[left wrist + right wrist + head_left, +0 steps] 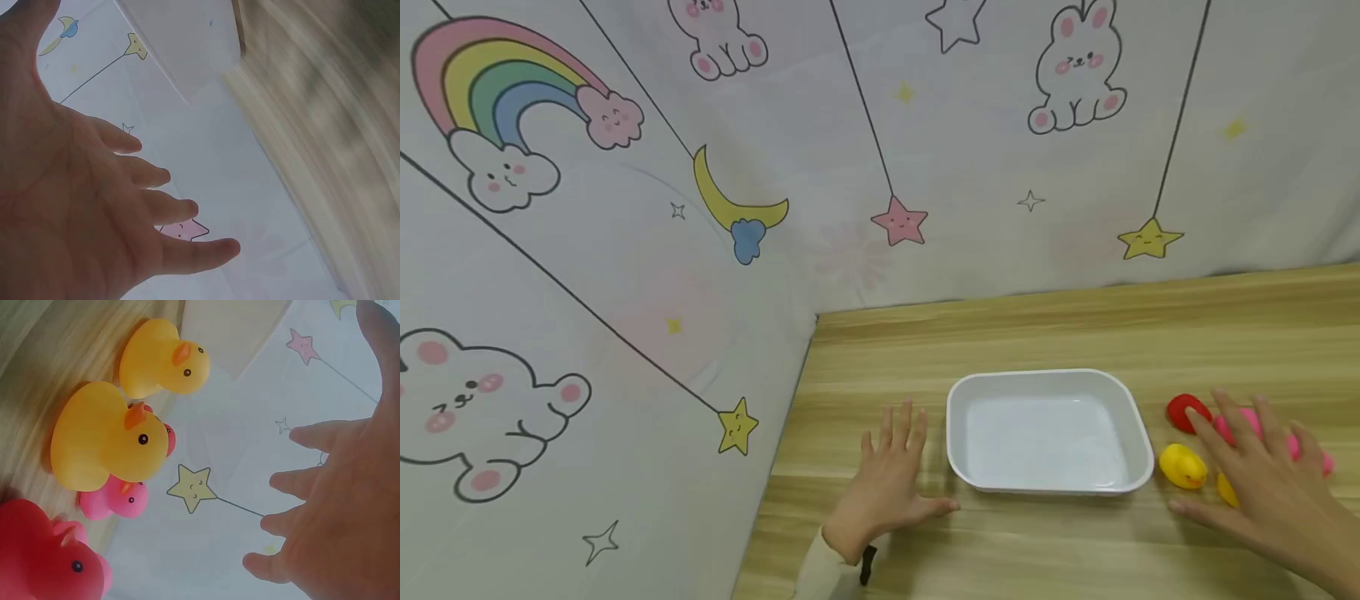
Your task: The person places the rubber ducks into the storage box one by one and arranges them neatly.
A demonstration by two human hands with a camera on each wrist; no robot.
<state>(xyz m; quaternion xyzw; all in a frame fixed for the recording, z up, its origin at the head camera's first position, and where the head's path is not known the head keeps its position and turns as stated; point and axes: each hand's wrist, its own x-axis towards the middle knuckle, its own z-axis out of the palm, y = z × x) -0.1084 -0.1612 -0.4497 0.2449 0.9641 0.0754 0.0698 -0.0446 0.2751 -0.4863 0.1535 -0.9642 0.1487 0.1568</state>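
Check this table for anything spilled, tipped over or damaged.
Nothing stands out: the white tray sits flat, looking undamaged, and the clearly visible toy ducks stand upright on the table. No spill shows.

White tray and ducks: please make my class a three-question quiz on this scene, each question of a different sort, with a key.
1. Multiple choice. In the head view, what lies just right of the tray?
A) a spoon
B) a yellow duck
C) a cup

2. True or false. Each hand grips a toy.

3. Fill the gap. In the head view, the ____ hand is nearer the ducks.

Key
1. B.
2. False: the left hand and the right hand both have their fingers spread and hold nothing.
3. Right.
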